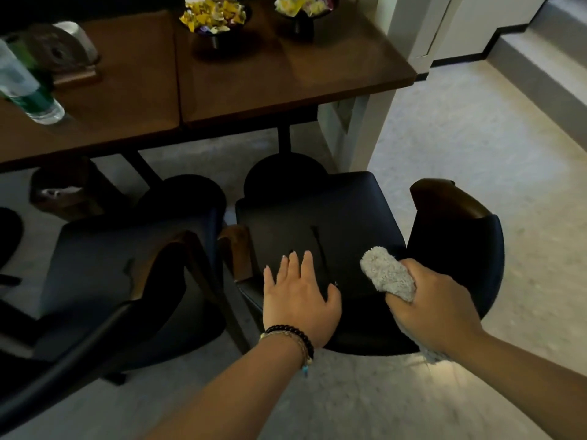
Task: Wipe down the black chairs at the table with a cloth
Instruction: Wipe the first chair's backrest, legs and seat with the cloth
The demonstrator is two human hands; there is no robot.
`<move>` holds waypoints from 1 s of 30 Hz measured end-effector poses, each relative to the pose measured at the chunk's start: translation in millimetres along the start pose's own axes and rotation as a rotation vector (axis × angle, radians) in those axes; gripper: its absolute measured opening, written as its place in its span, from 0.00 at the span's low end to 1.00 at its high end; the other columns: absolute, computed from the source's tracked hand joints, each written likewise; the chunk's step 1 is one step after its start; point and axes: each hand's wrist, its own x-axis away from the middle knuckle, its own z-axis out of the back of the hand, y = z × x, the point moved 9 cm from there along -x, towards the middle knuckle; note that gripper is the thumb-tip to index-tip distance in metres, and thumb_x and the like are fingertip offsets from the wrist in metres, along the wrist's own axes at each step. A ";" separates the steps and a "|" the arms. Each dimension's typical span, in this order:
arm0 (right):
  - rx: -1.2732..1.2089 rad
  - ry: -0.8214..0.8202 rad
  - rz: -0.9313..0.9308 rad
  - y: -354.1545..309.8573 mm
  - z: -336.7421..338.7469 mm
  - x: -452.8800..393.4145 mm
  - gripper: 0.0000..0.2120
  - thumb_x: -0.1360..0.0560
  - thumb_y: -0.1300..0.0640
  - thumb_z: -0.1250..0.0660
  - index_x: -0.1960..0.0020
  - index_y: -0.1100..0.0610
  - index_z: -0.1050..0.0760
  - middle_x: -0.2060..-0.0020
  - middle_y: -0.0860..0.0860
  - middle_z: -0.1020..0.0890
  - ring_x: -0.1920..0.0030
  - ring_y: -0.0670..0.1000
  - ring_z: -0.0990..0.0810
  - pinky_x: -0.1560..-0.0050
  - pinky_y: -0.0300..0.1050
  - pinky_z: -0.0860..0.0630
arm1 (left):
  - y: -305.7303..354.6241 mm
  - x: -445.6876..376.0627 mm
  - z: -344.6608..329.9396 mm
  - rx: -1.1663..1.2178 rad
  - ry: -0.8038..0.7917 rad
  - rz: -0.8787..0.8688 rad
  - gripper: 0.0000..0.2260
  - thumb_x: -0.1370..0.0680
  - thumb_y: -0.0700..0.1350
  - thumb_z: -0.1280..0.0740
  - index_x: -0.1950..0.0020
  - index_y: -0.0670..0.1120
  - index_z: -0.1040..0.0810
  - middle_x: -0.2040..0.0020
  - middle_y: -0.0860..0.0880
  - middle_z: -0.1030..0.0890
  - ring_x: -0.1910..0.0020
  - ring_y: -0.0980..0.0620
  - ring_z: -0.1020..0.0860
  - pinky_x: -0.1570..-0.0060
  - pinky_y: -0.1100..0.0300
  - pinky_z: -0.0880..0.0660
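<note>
Two black padded chairs with wooden arms are sitting at the dark wooden table [286, 74]; you are working the right chair [317, 211]. Your left hand [298, 296] is lying flat, steadying its backrest, while your right hand [435, 306] is gripping the bunched grey cloth [387, 274]. Try keeping the strokes long and overlapping.

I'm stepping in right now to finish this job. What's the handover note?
Left hand: open, fingers straight, flat on the seat of the right chair.
Right hand: grips the grey cloth, held at the seat's right side by the armrest.
Left chair stands beside it, untouched at this moment.
Done: cannot tell how much has been wiped.
Left: wipe this seat, back and armrests, then the left chair.
</note>
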 end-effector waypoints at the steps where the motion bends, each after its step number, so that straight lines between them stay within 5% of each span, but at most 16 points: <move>1: 0.010 -0.008 -0.003 -0.8 0.1 -0.9 0.15 0.27 0.45 0.30 0.44 0.50 0.25 0.59 0.44 0.19 0.60 0.47 0.20 0.67 0.38 0.29 | -0.3 1.1 1.7 0.003 0.002 0.004 0.35 0.24 0.63 0.53 0.21 0.49 0.53 0.20 0.47 0.50 0.22 0.49 0.54 0.26 0.47 0.61; 8: 0.085 0.012 0.013 -2.9 -1.5 1.0 0.16 0.29 0.45 0.29 0.45 0.51 0.24 0.62 0.44 0.20 0.66 0.42 0.25 0.70 0.37 0.27 | -3.3 6.9 8.9 0.018 0.072 0.052 0.36 0.26 0.64 0.51 0.21 0.52 0.51 0.20 0.47 0.55 0.22 0.49 0.59 0.26 0.45 0.63; 15: 0.176 -0.081 0.031 -8.6 -7.4 -8.2 0.10 0.28 0.43 0.33 0.55 0.45 0.32 0.68 0.40 0.27 0.71 0.40 0.30 0.75 0.38 0.40 | -3.7 5.4 13.7 0.040 0.144 0.044 0.33 0.26 0.63 0.49 0.22 0.53 0.47 0.20 0.47 0.56 0.22 0.50 0.60 0.26 0.47 0.64; 18: 0.209 -0.164 0.015 -8.2 -13.0 -5.3 0.10 0.27 0.41 0.35 0.54 0.44 0.32 0.68 0.40 0.27 0.71 0.40 0.29 0.75 0.38 0.40 | -14.2 13.8 33.8 0.262 0.315 0.072 0.25 0.23 0.54 0.39 0.26 0.53 0.36 0.21 0.48 0.52 0.22 0.49 0.53 0.25 0.50 0.52; 21: 0.148 -0.327 -0.043 -0.9 -30.1 -16.8 0.08 0.25 0.41 0.39 0.56 0.45 0.33 0.66 0.41 0.25 0.68 0.41 0.27 0.72 0.39 0.37 | -58.8 2.5 54.7 0.526 0.462 0.328 0.20 0.22 0.43 0.35 0.30 0.52 0.32 0.21 0.51 0.51 0.23 0.48 0.48 0.29 0.55 0.40; 25: -0.289 -0.536 -0.188 -6.8 -74.6 -61.1 0.02 0.24 0.49 0.37 0.53 0.45 0.29 0.58 0.44 0.21 0.61 0.39 0.26 0.66 0.35 0.34 | -105.0 -13.3 39.8 0.596 0.226 0.834 0.25 0.18 0.50 0.41 0.23 0.48 0.44 0.22 0.44 0.44 0.27 0.41 0.38 0.33 0.47 0.35; 27: -0.367 -0.565 -0.213 -12.8 -100.5 -86.0 0.07 0.25 0.48 0.35 0.49 0.44 0.31 0.56 0.44 0.22 0.59 0.40 0.26 0.65 0.37 0.35 | -109.5 -15.8 32.0 0.516 0.130 0.889 0.23 0.17 0.53 0.45 0.24 0.47 0.41 0.30 0.41 0.30 0.35 0.39 0.28 0.40 0.46 0.30; 30: -0.540 -0.666 -0.258 -27.3 -149.5 -108.4 0.14 0.27 0.48 0.33 0.43 0.41 0.33 0.52 0.42 0.23 0.54 0.42 0.25 0.61 0.39 0.32 | -111.9 -16.2 31.0 0.468 0.127 0.883 0.19 0.17 0.54 0.46 0.31 0.47 0.32 0.40 0.43 0.23 0.44 0.41 0.23 0.48 0.47 0.26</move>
